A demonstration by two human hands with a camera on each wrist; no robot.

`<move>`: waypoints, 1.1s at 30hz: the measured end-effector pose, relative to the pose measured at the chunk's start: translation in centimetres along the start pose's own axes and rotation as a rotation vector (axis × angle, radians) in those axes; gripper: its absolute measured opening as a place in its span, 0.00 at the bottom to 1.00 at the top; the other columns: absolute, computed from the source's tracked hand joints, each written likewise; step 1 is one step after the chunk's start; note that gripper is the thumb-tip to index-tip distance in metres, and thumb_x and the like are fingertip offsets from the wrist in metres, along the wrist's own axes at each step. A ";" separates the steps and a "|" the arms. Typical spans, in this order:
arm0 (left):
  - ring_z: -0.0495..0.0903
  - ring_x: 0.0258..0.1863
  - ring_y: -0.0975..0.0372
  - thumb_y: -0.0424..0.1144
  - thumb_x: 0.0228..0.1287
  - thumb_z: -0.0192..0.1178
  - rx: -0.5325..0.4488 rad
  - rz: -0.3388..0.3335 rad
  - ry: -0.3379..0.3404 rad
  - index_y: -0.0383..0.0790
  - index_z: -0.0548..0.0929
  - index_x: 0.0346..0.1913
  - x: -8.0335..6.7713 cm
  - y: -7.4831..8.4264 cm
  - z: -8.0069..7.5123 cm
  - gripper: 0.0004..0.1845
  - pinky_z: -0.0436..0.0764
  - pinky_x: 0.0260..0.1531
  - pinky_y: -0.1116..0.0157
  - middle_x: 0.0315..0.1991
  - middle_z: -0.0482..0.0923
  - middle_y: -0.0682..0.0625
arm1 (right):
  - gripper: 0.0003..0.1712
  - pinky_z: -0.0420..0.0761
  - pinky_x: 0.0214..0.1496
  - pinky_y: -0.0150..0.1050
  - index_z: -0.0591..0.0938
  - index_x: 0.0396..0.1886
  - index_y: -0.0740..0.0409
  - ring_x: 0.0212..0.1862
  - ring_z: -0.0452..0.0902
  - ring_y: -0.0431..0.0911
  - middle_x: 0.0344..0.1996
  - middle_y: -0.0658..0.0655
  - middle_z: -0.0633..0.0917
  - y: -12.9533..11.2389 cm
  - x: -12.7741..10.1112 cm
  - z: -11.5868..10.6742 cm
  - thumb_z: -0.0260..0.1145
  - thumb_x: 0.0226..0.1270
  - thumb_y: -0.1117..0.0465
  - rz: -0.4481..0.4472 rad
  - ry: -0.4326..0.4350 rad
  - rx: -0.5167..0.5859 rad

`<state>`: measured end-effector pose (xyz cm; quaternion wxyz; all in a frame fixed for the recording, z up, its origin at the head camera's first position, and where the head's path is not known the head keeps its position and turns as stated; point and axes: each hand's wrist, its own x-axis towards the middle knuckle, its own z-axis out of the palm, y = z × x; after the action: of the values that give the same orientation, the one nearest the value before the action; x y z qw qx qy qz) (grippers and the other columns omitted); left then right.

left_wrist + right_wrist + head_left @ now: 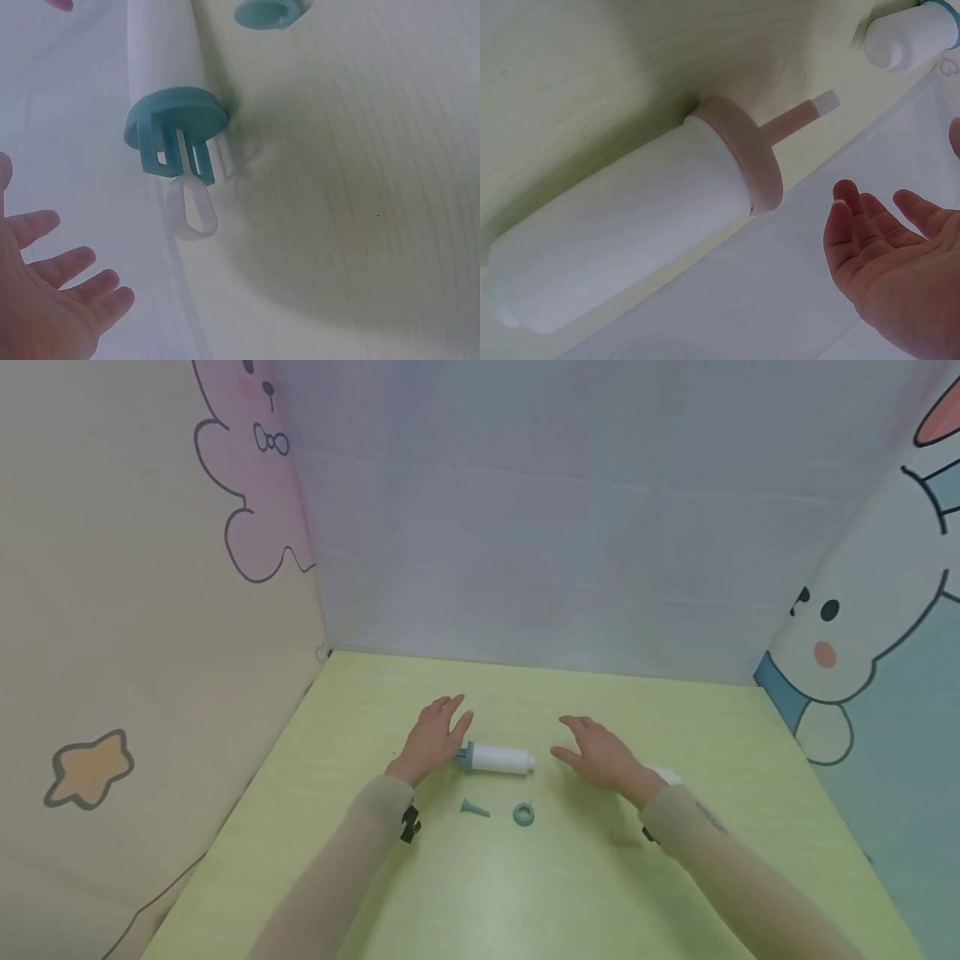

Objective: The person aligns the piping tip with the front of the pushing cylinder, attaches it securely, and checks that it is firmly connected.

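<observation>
A white cylinder with a teal pronged collar (501, 759) lies on its side on the table between the hands. In the left wrist view a white loop (192, 214) sticks out of the teal collar (176, 120). My left hand (432, 735) hovers beside that collar end, fingers spread and holding nothing. My right hand (600, 752) is held off the cylinder's narrow end, also holding nothing, its fingers relaxed. A second white cylinder with a brownish collar (630, 217) and a short stem lies near the right wrist; my arm hides most of it in the head view.
Nearer me on the yellow-green table (480, 893) lie a small teal cone-shaped piece (474, 808) and a teal ring (523, 814). A small tan piece (626, 838) is by the right forearm. Cloth walls (480, 543) enclose the table's back and sides.
</observation>
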<state>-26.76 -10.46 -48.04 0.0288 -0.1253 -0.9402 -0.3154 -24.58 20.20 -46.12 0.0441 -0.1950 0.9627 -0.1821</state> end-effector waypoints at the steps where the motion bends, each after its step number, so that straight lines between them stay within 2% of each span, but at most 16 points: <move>1: 0.58 0.67 0.51 0.61 0.69 0.39 -0.003 0.015 0.022 0.45 0.62 0.70 -0.2 -0.1 0.0 0.33 0.61 0.64 0.50 0.68 0.60 0.44 | 0.40 0.65 0.63 0.55 0.60 0.69 0.57 0.65 0.64 0.58 0.64 0.62 0.68 -0.1 -0.1 0.1 0.53 0.66 0.37 -0.004 0.002 0.002; 7: 0.64 0.63 0.51 0.55 0.67 0.49 -0.009 0.073 0.135 0.43 0.70 0.64 -1.6 0.0 0.2 0.28 0.66 0.60 0.51 0.62 0.67 0.45 | 0.37 0.67 0.62 0.53 0.61 0.69 0.57 0.63 0.66 0.57 0.63 0.62 0.69 -0.9 -0.7 0.8 0.57 0.67 0.43 -0.036 0.009 0.007; 12: 0.69 0.59 0.52 0.51 0.66 0.53 -0.031 0.091 0.169 0.44 0.75 0.59 -3.0 0.9 0.0 0.22 0.70 0.57 0.52 0.58 0.71 0.46 | 0.36 0.69 0.61 0.53 0.63 0.68 0.57 0.62 0.68 0.56 0.62 0.60 0.70 -1.5 -1.3 1.4 0.58 0.66 0.45 -0.055 0.017 0.020; 15: 0.74 0.53 0.53 0.48 0.65 0.56 -0.047 0.098 0.173 0.44 0.79 0.55 -3.9 1.4 -0.1 0.19 0.74 0.52 0.54 0.54 0.75 0.46 | 0.36 0.68 0.57 0.61 0.63 0.68 0.55 0.61 0.69 0.55 0.62 0.59 0.71 -1.8 -1.8 1.7 0.58 0.66 0.44 -0.051 0.014 0.000; 18: 0.78 0.44 0.54 0.46 0.64 0.58 -0.062 0.097 0.156 0.42 0.82 0.50 -4.7 1.7 -0.1 0.16 0.77 0.42 0.57 0.48 0.79 0.46 | 0.36 0.63 0.54 0.70 0.62 0.69 0.52 0.60 0.70 0.55 0.62 0.57 0.71 -2.2 -2.2 2.1 0.58 0.66 0.43 -0.028 -0.001 -0.010; 21: 0.78 0.34 0.58 0.45 0.63 0.59 -0.055 0.086 0.117 0.42 0.84 0.46 -5.4 1.9 0.1 0.14 0.77 0.33 0.62 0.41 0.81 0.48 | 0.36 0.58 0.54 0.74 0.63 0.68 0.50 0.57 0.73 0.55 0.62 0.56 0.71 -2.5 -2.5 2.4 0.58 0.65 0.42 -0.013 -0.006 -0.027; 23: 0.76 0.31 0.61 0.45 0.62 0.60 -0.033 0.085 0.087 0.41 0.84 0.44 -5.7 2.0 0.3 0.13 0.75 0.30 0.65 0.39 0.81 0.49 | 0.35 0.60 0.55 0.71 0.64 0.67 0.50 0.55 0.75 0.54 0.61 0.56 0.72 -2.7 -2.7 2.6 0.59 0.65 0.42 -0.021 -0.002 -0.026; 25: 0.74 0.29 0.63 0.45 0.60 0.62 -0.019 0.083 0.052 0.40 0.85 0.43 -6.0 2.1 0.5 0.13 0.74 0.29 0.66 0.37 0.81 0.48 | 0.34 0.65 0.57 0.64 0.65 0.66 0.51 0.53 0.77 0.52 0.59 0.56 0.73 -2.8 -2.9 2.9 0.60 0.64 0.43 -0.029 -0.004 -0.010; 29: 0.74 0.29 0.63 0.44 0.56 0.65 -0.013 0.081 -0.010 0.38 0.84 0.42 -6.3 2.3 0.7 0.14 0.74 0.29 0.66 0.37 0.81 0.46 | 0.32 0.74 0.53 0.50 0.68 0.63 0.53 0.50 0.77 0.49 0.56 0.56 0.75 -2.9 -3.1 3.7 0.62 0.63 0.46 -0.055 -0.009 0.027; 33: 0.74 0.30 0.62 0.44 0.54 0.67 0.007 0.057 -0.064 0.39 0.84 0.41 -6.4 2.3 1.0 0.14 0.75 0.29 0.65 0.37 0.81 0.45 | 0.31 0.76 0.52 0.47 0.70 0.62 0.54 0.51 0.77 0.50 0.54 0.57 0.76 -2.9 -3.1 4.5 0.63 0.63 0.46 -0.081 0.001 0.022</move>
<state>-19.95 -9.48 -48.39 0.0080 -0.1621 -0.9377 -0.3071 -20.00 17.38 -49.18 0.0382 -0.2330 0.9520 -0.1946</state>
